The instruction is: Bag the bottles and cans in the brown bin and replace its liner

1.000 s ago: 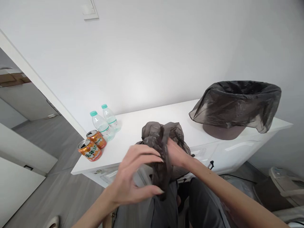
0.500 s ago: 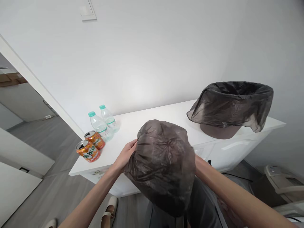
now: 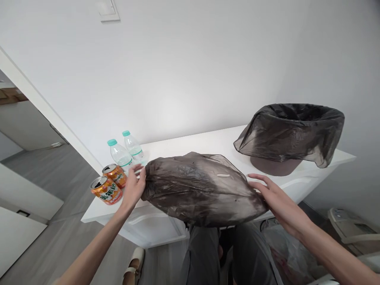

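A dark, translucent plastic garbage bag stretches sideways in front of me, over the white cabinet's front edge. Its left end is bunched together, and my left hand is closed on that gathered end. My right hand touches the bag's wider right end with fingers stretched out and apart; its thumb is hidden. A small pale strip shows on the bag's upper right part. Farther right stands a brownish trash can, lined with another dark bag folded over its rim.
Two clear bottles with teal caps stand at the cabinet top's left end. In front of them are two opened orange cans. The white cabinet top runs along the wall. A pale shoe is on the floor below.
The garbage bag has gone from a rounded bundle to lying stretched sideways. My left hand has moved left with its gathered end; my right hand has come into sight at the other end.
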{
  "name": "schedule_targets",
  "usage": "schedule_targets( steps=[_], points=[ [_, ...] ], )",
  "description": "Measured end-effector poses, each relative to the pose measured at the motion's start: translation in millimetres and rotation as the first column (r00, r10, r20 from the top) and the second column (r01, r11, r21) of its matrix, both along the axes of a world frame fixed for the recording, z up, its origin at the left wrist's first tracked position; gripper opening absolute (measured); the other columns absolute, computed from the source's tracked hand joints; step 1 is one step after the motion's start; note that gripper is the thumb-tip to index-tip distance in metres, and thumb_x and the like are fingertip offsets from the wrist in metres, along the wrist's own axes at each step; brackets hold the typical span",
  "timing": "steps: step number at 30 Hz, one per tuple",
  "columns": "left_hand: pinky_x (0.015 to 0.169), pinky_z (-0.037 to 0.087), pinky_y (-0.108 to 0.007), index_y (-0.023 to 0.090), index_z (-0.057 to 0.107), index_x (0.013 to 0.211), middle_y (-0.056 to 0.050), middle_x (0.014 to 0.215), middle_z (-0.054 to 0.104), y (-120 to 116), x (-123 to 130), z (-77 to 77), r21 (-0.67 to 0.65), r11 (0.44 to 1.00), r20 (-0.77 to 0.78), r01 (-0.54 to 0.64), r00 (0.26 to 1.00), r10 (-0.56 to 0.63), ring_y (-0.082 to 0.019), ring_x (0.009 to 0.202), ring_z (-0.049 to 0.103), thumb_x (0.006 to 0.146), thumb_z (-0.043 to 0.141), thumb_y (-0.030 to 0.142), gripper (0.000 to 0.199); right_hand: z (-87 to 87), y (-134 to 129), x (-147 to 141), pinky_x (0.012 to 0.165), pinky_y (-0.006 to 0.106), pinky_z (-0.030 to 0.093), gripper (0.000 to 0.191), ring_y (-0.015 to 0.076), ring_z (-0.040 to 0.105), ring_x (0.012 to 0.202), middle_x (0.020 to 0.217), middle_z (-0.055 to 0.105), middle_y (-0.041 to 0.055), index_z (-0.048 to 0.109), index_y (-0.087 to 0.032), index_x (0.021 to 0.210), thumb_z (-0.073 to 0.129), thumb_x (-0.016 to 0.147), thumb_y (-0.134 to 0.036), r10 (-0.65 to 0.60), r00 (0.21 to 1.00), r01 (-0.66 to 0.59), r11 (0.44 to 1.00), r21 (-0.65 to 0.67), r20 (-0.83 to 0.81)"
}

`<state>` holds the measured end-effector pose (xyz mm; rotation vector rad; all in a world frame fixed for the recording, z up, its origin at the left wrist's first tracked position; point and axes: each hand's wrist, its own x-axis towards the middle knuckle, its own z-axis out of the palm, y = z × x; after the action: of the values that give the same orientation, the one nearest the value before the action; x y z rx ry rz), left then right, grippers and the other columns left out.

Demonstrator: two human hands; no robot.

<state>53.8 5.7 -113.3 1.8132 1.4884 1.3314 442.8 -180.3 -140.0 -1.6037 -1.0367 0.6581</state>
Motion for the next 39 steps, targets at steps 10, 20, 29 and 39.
schedule_targets(
  steps=[10, 20, 29, 39],
  points=[
    [0.129, 0.03, -0.058, 0.024, 0.052, 0.156, -0.01, 0.163, 0.053, -34, 11, -9.7, -0.033, 0.872, -0.824, 0.489, 0.48, -0.3, -0.034, 0.157, 0.039, 0.108, 0.042, 0.047, 0.055, -11.8, 4, -85, 0.125, 0.06, 0.04, 0.061, 0.035, 0.041, 0.154, 0.164, 0.046, 0.0082, 0.039, -0.037, 0.163, 0.048, 0.105, -0.05, 0.113, 0.808, -0.28, 0.937, 0.208, 0.578],
    [0.126, 0.025, -0.069, 0.022, 0.036, 0.168, -0.017, 0.176, 0.027, 20, -13, -85.2, -0.069, 0.934, -0.905, 0.35, 0.373, -0.207, -0.041, 0.163, 0.021, 0.107, 0.04, 0.038, 0.063, -19.7, 118, -152, 0.129, 0.066, 0.019, 0.077, 0.0433, 0.034, 0.158, 0.169, 0.039, 0.0233, 0.049, -0.009, 0.16, 0.028, 0.108, -0.061, 0.409, 0.593, -0.331, 0.909, -0.253, 0.693],
    [0.13, 0.029, -0.058, 0.021, 0.052, 0.158, -0.014, 0.166, 0.048, 13, -35, -44.8, 0.003, 0.909, -0.837, 0.416, 0.498, -0.225, -0.035, 0.158, 0.037, 0.107, 0.043, 0.06, 0.065, -45.4, 171, -58, 0.128, 0.068, 0.019, 0.064, 0.0398, 0.034, 0.158, 0.161, 0.052, 0.021, 0.057, -0.014, 0.151, 0.042, 0.105, -0.055, 0.293, 0.648, -0.203, 0.956, -0.212, 0.703],
    [0.13, 0.016, -0.069, 0.024, 0.043, 0.164, -0.013, 0.17, 0.042, 29, 23, -67.4, -0.068, 0.929, -0.824, 0.365, 0.505, -0.259, -0.042, 0.161, 0.028, 0.108, 0.034, 0.063, 0.069, -27.3, 178, -170, 0.13, 0.064, 0.012, 0.071, 0.0399, 0.019, 0.163, 0.176, 0.027, 0.0166, 0.04, -0.014, 0.165, 0.027, 0.11, -0.056, 0.396, 0.537, -0.363, 0.906, -0.22, 0.744]
  ],
)
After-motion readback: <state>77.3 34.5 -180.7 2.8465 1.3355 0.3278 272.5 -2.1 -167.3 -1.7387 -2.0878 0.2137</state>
